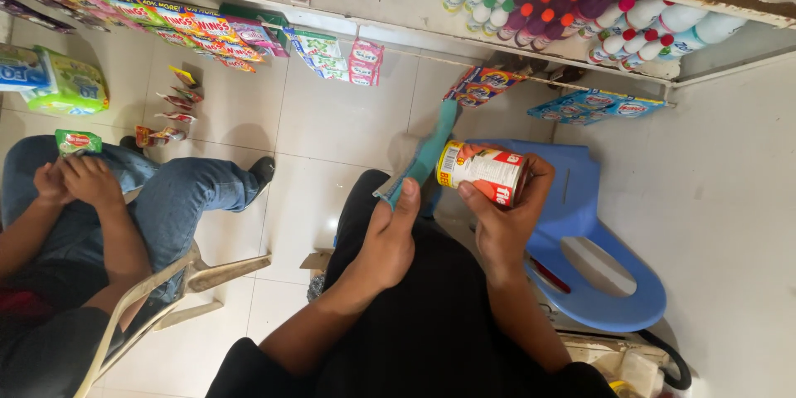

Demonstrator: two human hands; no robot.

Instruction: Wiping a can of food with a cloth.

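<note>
My right hand [503, 220] grips a tin can [482, 171] with a red and white label and a yellow rim, held on its side above my lap. My left hand [390, 236] pinches a teal cloth [425, 155] that hangs up toward the can's left end; whether cloth and can touch is unclear. Both hands hover over my black trousers [431, 307]. The can's far side is hidden by my fingers.
A blue plastic stool [597, 282] lies on the white tiled floor at right. A shelf [572, 12] holds white and purple bottles. Sachet strips [207, 33] hang along the wall. A person in jeans [166, 191] sits on a chair [191, 278] at left.
</note>
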